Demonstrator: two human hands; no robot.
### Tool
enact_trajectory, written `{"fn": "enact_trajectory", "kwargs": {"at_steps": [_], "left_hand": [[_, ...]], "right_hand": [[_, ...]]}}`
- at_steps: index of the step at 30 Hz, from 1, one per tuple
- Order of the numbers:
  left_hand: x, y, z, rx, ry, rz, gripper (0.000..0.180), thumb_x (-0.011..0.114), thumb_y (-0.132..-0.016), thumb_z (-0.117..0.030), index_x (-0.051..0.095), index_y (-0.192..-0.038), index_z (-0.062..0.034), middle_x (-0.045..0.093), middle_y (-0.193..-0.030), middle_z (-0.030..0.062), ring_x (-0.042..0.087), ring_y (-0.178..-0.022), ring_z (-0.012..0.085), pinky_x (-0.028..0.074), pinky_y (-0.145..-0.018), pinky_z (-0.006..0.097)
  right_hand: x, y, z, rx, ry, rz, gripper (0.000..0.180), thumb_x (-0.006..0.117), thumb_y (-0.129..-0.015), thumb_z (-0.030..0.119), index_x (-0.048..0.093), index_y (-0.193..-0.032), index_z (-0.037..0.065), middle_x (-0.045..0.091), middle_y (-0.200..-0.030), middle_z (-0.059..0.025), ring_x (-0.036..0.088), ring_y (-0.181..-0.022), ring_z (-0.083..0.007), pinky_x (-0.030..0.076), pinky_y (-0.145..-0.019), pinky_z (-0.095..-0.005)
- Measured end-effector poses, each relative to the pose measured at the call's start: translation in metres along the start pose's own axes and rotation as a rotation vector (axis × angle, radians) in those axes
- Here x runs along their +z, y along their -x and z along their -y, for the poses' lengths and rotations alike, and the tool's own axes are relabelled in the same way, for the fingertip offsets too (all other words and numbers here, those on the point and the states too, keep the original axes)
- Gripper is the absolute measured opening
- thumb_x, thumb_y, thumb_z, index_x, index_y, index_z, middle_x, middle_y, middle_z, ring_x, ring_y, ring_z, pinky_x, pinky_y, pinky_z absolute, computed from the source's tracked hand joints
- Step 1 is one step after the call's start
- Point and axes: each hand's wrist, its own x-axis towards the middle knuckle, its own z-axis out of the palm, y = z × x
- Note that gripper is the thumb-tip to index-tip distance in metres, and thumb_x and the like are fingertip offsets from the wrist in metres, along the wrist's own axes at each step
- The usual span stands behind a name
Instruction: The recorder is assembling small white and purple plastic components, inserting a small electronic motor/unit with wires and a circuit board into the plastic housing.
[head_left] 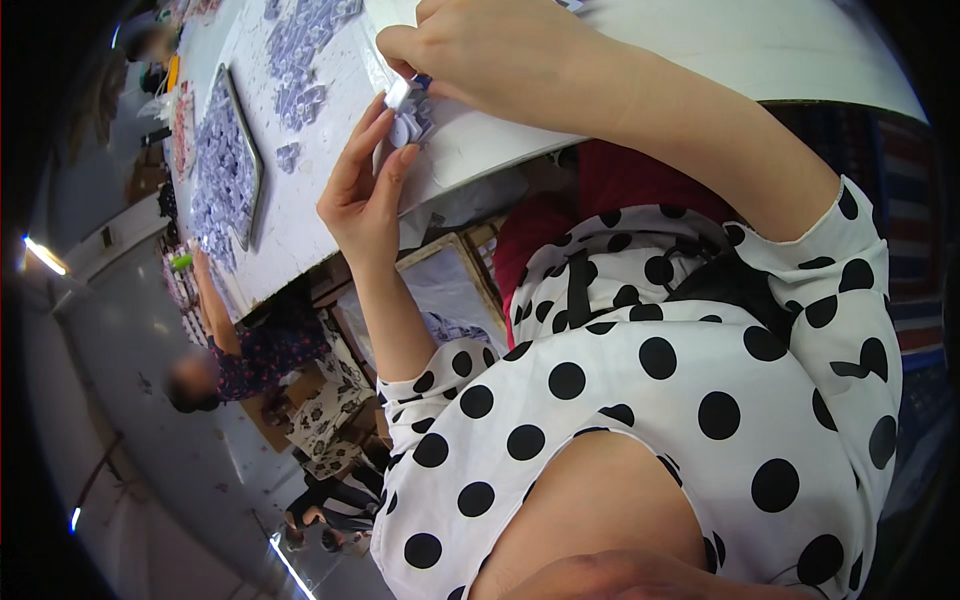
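Near the table's front edge, my left hand (368,185) is closed round a cluster of small white and pale-lilac plastic pieces (410,122), thumb on one side and fingers on the other. Just above and to the right is my right hand (480,45), its fingers curled close against the top of the cluster. A white block-shaped piece (399,92) stands out at the top, beside something small and dark blue. The right fingertips are partly hidden, so what they pinch cannot be made out.
Loose lilac pieces lie in a pile (295,60) on the white table (320,160), with a small clump (288,157) nearer. A dark-rimmed tray (253,165) heaped with similar pieces stands at the left. Beyond it, another person (255,355) sits at the table. Below the edge is a wooden-framed box (465,275).
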Motion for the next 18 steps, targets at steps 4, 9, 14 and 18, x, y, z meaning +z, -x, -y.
{"fn": "enact_trajectory", "kwargs": {"at_steps": [4,9,14,18], "left_hand": [[-0.002,0.002,0.001,0.031,-0.066,0.004,0.038,0.070,-0.087,0.012,0.067,-0.124,0.0074,0.061,-0.138,0.0221,0.060,-0.125,0.0231,0.050,-0.106,0.036],[-0.001,-0.002,-0.011,0.081,-0.238,0.031,0.036,0.074,-0.087,0.007,0.069,-0.122,0.0036,0.066,-0.133,0.0181,0.064,-0.120,0.0219,0.050,-0.104,0.034],[0.007,-0.001,-0.018,0.145,-0.488,0.005,0.034,0.077,-0.085,0.000,0.072,-0.119,-0.0019,0.069,-0.127,0.0158,0.068,-0.114,0.0252,0.053,-0.099,0.035],[0.012,-0.003,-0.039,0.128,-0.597,0.024,0.033,0.078,-0.086,-0.003,0.073,-0.118,-0.0049,0.070,-0.123,0.0151,0.070,-0.110,0.0279,0.055,-0.095,0.036]], "right_hand": [[-0.002,-0.003,0.002,0.007,0.016,0.053,0.012,0.057,-0.089,0.008,0.063,-0.098,0.003,0.069,-0.079,-0.0094,0.068,-0.089,-0.0273,0.039,-0.108,-0.0556],[-0.013,0.003,0.001,-0.012,-0.006,0.041,0.015,0.064,-0.086,0.011,0.064,-0.099,0.003,0.069,-0.083,-0.0111,0.066,-0.097,-0.0279,0.039,-0.107,-0.0546],[-0.018,0.006,-0.002,-0.021,0.022,0.086,0.015,0.069,-0.084,0.014,0.064,-0.095,0.004,0.069,-0.085,-0.0103,0.063,-0.101,-0.0288,0.037,-0.107,-0.0544],[-0.024,0.005,-0.002,-0.034,-0.039,0.109,0.017,0.070,-0.084,0.017,0.065,-0.095,0.005,0.069,-0.085,-0.0097,0.063,-0.101,-0.0293,0.037,-0.107,-0.0549]]}}
